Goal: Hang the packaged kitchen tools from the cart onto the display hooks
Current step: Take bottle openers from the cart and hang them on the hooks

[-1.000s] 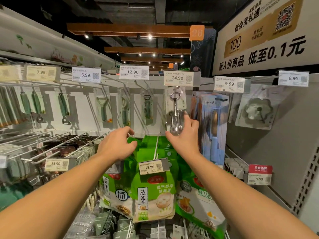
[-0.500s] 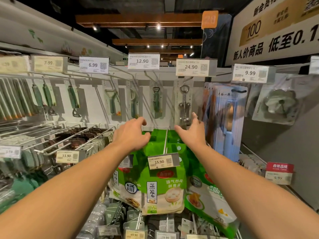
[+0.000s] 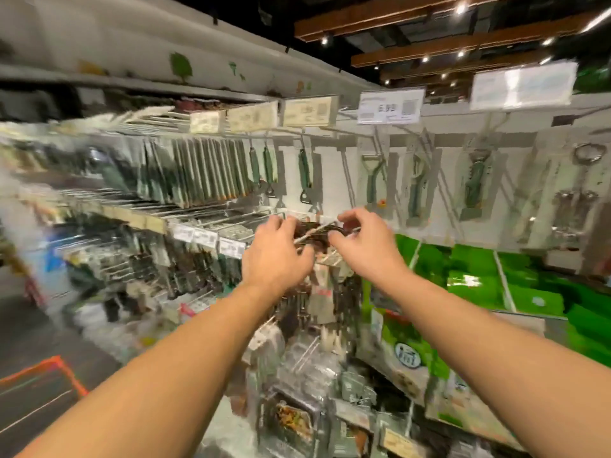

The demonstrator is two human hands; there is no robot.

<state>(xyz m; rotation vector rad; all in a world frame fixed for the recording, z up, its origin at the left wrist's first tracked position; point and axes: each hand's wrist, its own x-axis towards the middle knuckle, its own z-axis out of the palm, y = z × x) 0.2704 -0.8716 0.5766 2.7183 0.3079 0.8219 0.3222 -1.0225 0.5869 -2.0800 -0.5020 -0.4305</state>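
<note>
**Both hands up at the hook rail, view blurred**

Head view, the only one here: both arms reach forward to the middle tier of the display. The left hand [image 3: 277, 249] and the right hand [image 3: 363, 246] sit close together over a metal display hook [image 3: 314, 234] that juts out toward the camera, with dark packaged goods [image 3: 309, 228] bunched just behind the fingers. The picture is smeared by motion, so I cannot tell whether either hand is actually pinching a package or only hovering with fingers curled; the right hand's fingers arch downward over the hook, the left's curl in from the other side.

Above, packaged kitchen tools [image 3: 373, 180] with green handles hang in a row on the white back panel [image 3: 334, 180], price tags [image 3: 390, 107] over them. Green bags [image 3: 463, 279] hang to the right. An orange-edged shape [image 3: 49, 368] low on the left may be the cart; too blurred to say.

Handling, as I judge it: these carded tools look light, with a stiff backing and slick plastic front. Best taken near the top by the hang hole, so the card stays flat and the hole lines up with the hook tip.
</note>
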